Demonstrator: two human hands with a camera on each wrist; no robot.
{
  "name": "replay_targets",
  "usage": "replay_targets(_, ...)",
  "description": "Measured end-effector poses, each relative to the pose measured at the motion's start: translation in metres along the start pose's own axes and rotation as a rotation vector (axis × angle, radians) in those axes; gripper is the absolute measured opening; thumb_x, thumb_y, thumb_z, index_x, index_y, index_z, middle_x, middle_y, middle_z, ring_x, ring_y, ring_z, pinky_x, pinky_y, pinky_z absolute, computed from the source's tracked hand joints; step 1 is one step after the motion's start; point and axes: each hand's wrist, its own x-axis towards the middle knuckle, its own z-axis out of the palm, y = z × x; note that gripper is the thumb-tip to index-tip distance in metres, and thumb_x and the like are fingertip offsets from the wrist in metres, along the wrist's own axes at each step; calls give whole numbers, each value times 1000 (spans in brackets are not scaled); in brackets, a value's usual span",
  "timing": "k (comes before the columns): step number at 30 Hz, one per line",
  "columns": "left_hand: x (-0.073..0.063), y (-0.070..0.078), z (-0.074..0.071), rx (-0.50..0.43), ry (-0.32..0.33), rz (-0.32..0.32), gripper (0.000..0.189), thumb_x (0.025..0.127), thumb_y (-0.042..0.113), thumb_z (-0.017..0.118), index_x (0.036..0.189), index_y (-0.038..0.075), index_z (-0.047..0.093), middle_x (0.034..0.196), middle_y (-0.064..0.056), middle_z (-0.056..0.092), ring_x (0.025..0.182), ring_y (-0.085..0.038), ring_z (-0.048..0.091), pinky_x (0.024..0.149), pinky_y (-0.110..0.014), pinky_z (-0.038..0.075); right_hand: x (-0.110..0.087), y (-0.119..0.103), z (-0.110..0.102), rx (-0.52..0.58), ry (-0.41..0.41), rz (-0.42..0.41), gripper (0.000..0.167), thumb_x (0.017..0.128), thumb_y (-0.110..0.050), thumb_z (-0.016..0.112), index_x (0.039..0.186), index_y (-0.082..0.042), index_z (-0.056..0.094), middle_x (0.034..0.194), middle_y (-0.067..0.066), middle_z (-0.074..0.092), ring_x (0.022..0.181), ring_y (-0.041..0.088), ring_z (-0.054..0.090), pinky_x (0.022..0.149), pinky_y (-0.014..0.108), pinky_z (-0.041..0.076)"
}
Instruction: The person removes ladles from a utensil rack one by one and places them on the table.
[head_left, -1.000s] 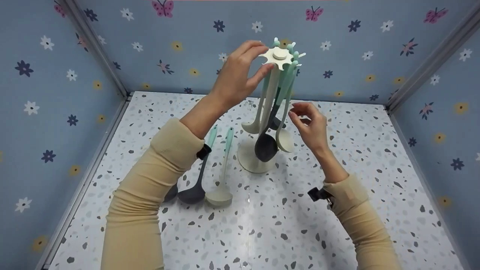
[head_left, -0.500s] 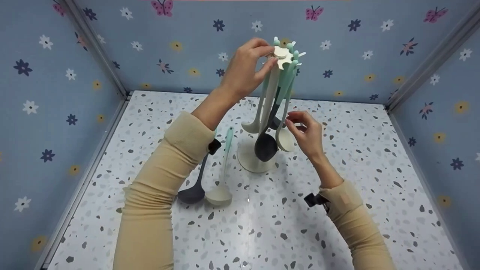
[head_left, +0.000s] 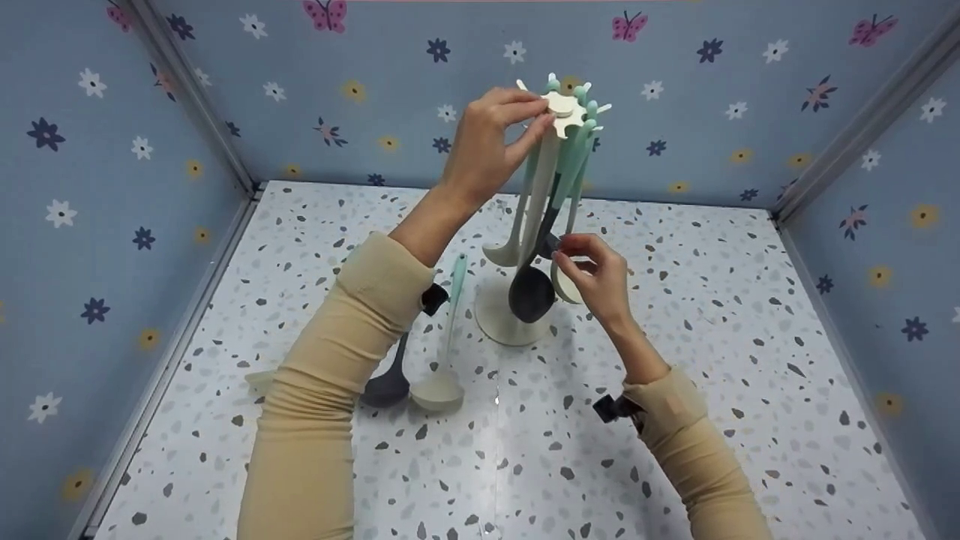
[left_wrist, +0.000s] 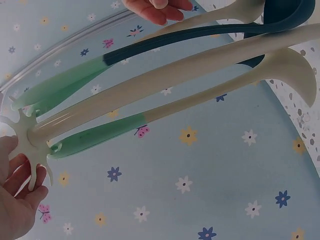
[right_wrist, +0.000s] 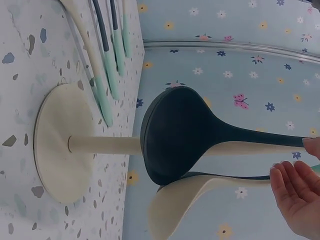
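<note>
A cream utensil stand [head_left: 544,176] rises from a round base [head_left: 499,322], with several green-handled utensils hanging from its hooked top. My left hand [head_left: 484,146] pinches the knob at that top between thumb and fingers. Lower on the right, my right hand [head_left: 600,281] reaches among the hanging utensils, its fingers bent loosely. It partly covers a cream utensil [head_left: 566,285]. A dark, deep-bowled utensil [head_left: 532,295] hangs at the front. In the right wrist view, a dark ladle [right_wrist: 180,135] has its handle beside my thumb; in the left wrist view my right fingertips [left_wrist: 160,17] look apart from the handles.
Left of the stand, a cream ladle [head_left: 439,390] and a dark ladle [head_left: 388,390] lie on the speckled table [head_left: 570,465]. My left sleeve [head_left: 322,390] partly hides another pale utensil [head_left: 259,381]. Flower-patterned panels [head_left: 360,52] stand at the back and both sides.
My left hand has shifted right from the top's edge onto the knob. My right hand has moved left and down, now in front of the cream utensil. The stand has stayed put.
</note>
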Motion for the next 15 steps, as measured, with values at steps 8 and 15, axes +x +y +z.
replay_targets(8,0,-1,0,-56,42,10,22,87,20,57,98,4,68,99,-7,65,97,-15,55,85,-16,38,-1,5,11,41,-7,-5,19,78,6,62,93,16,57,90,29,58,81,26,60,67,30,50)
replay_targets(15,1,1,-1,-65,28,-16,23,87,21,58,97,3,67,100,-9,65,99,-15,55,86,-15,36,-2,10,20,30,6,16,19,77,5,63,92,15,57,88,25,59,80,30,59,66,27,50)
